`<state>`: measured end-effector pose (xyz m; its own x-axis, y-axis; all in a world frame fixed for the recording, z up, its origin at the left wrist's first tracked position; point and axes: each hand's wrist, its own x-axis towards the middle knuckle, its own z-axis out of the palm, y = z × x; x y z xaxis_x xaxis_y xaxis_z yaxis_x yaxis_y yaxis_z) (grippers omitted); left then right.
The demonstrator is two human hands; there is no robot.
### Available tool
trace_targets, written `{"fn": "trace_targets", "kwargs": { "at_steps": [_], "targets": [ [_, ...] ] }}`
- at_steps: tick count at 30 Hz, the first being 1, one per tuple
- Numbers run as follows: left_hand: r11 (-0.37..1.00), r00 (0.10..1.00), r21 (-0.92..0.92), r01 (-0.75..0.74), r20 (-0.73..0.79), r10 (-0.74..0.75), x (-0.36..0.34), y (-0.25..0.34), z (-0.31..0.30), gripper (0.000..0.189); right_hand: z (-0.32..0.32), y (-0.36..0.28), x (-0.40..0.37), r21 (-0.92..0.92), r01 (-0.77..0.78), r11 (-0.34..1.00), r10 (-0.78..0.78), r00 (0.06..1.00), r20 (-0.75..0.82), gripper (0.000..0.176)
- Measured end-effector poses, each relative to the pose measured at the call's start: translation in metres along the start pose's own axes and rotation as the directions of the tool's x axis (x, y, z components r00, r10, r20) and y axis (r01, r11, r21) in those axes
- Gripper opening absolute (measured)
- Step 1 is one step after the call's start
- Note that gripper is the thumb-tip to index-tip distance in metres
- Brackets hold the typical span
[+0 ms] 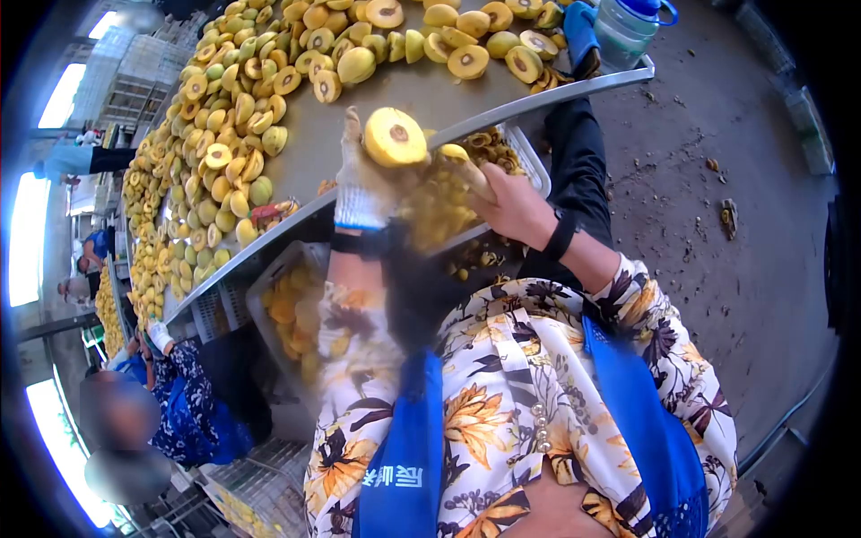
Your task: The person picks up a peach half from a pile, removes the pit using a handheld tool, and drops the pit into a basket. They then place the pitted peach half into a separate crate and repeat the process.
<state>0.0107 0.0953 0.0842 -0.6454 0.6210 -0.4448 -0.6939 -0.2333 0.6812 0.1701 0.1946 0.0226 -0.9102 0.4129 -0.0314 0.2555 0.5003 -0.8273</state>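
Note:
My left hand (360, 184), in a white knit glove, is closed around a yellow peach half (395, 137). The cut face of that half is turned up, with a brown hollow or stone in its middle. My bare right hand (516, 208) grips a light-handled tool (479, 182), just right of the peach. I cannot make out the tool's working end; a yellow piece (455, 152) shows near it. Both hands are at the metal edge of the work table (309, 134), above a crate (538, 166) of peach pieces and scraps.
Many halved peaches (247, 108) cover the table's far and left parts. A second crate (260, 300) with yellow peaches stands below the edge. A blue-lidded water jug (623, 36) sits at the table's right corner. A co-worker (197, 394) in blue is at the left.

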Motion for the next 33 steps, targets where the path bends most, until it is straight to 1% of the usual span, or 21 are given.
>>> {"fn": "trace_targets", "kwargs": {
  "at_steps": [1, 2, 3, 4, 5, 6, 7, 8, 11, 12, 15, 18, 21, 22, 24, 27, 29, 30, 33],
  "targets": [
    [0.997, 0.998, 0.071, -0.006, 0.061, 0.002, -0.008, -0.002, -0.006, 0.065, 0.001, -0.006, 0.003, -0.039, 0.063, 0.997, -0.063, 0.998, 0.004, 0.029],
    [0.99, 0.992, 0.14, -0.021, 0.123, 0.004, -0.016, -0.003, -0.011, 0.066, 0.003, -0.011, 0.005, -0.035, 0.115, 0.993, -0.115, 0.993, 0.01, 0.028],
    [0.975, 0.981, -0.134, 0.175, 0.111, -0.161, -0.025, -0.01, -0.012, 0.067, 0.008, -0.011, 0.007, -0.002, 0.125, 0.992, -0.124, 0.992, 0.034, 0.028],
    [0.96, 0.973, -0.18, 0.215, 0.119, -0.196, -0.031, -0.016, -0.015, 0.06, 0.013, -0.012, 0.008, 0.031, 0.13, 0.991, -0.132, 0.99, 0.056, 0.028],
    [0.97, 0.982, -0.169, 0.177, 0.099, -0.162, -0.028, -0.023, -0.02, 0.058, 0.017, -0.015, 0.009, 0.062, 0.136, 0.989, -0.14, 0.987, 0.075, 0.028],
    [0.978, 0.988, -0.157, 0.139, 0.081, -0.128, -0.022, -0.031, -0.03, 0.055, 0.017, -0.019, 0.007, -0.022, 0.098, 0.995, -0.094, 0.985, 0.145, 0.028],
    [0.984, 0.994, -0.145, 0.102, 0.063, -0.094, -0.021, -0.036, -0.031, 0.052, 0.02, -0.017, 0.005, -0.024, 0.091, 0.996, -0.087, 0.986, 0.144, 0.028],
    [0.963, 0.982, -0.22, 0.157, 0.134, -0.129, -0.025, -0.04, -0.032, 0.044, 0.025, -0.012, 0.003, -0.026, 0.084, 0.996, -0.08, 0.987, 0.141, 0.028],
    [0.979, 0.992, -0.174, 0.105, 0.082, -0.092, -0.021, -0.05, -0.033, 0.043, 0.027, -0.011, -0.004, -0.04, 0.044, 0.998, -0.04, 0.994, 0.099, 0.026],
    [0.974, 0.989, -0.194, 0.12, 0.11, -0.1, -0.02, -0.053, -0.037, 0.042, 0.027, -0.013, -0.006, -0.045, 0.027, 0.999, -0.023, 0.997, 0.08, 0.025],
    [0.99, 0.998, -0.133, -0.053, 0.026, 0.057, -0.015, -0.068, -0.039, 0.041, 0.024, -0.015, -0.012, -0.043, 0.023, 0.999, -0.018, 0.993, 0.115, 0.024],
    [0.979, 0.988, -0.179, 0.102, 0.131, -0.079, -0.017, -0.06, -0.046, 0.037, 0.024, -0.012, -0.014, -0.063, 0.042, 0.997, -0.031, 0.984, 0.175, 0.021],
    [0.975, 0.917, 0.079, 0.206, 0.333, -0.221, -0.006, -0.048, -0.064, 0.038, 0.02, -0.019, -0.017, -0.069, 0.006, 0.998, 0.018, 0.941, 0.338, 0.02],
    [0.962, 0.945, 0.247, 0.12, 0.268, -0.187, -0.002, -0.048, -0.067, 0.047, 0.023, -0.017, -0.018, -0.065, 0.025, 0.998, -0.002, 0.943, 0.333, 0.019],
    [0.974, 0.967, 0.207, 0.097, 0.213, -0.142, -0.003, -0.051, -0.072, 0.051, 0.029, -0.008, -0.018, -0.054, 0.069, 0.996, -0.048, 0.947, 0.318, 0.017],
    [0.986, 0.989, 0.159, 0.058, 0.128, -0.079, -0.009, -0.048, -0.07, 0.056, 0.032, -0.013, -0.01, 0.112, -0.143, 0.983, 0.094, 0.928, 0.359, 0.016],
    [0.991, 0.997, 0.13, 0.024, 0.068, -0.033, -0.016, -0.042, -0.062, 0.059, 0.027, -0.026, -0.005, 0.239, -0.312, 0.919, 0.192, 0.886, 0.421, 0.016],
    [0.997, 0.989, 0.069, 0.017, 0.143, -0.027, -0.023, -0.042, -0.059, 0.067, 0.027, -0.029, -0.004, 0.295, -0.399, 0.868, 0.236, 0.856, 0.461, 0.016],
    [0.977, 0.999, 0.21, -0.036, -0.023, 0.041, -0.026, -0.049, -0.057, 0.067, 0.038, -0.022, -0.006, 0.369, -0.331, 0.868, 0.138, 0.876, 0.462, 0.015]
  ]
}}
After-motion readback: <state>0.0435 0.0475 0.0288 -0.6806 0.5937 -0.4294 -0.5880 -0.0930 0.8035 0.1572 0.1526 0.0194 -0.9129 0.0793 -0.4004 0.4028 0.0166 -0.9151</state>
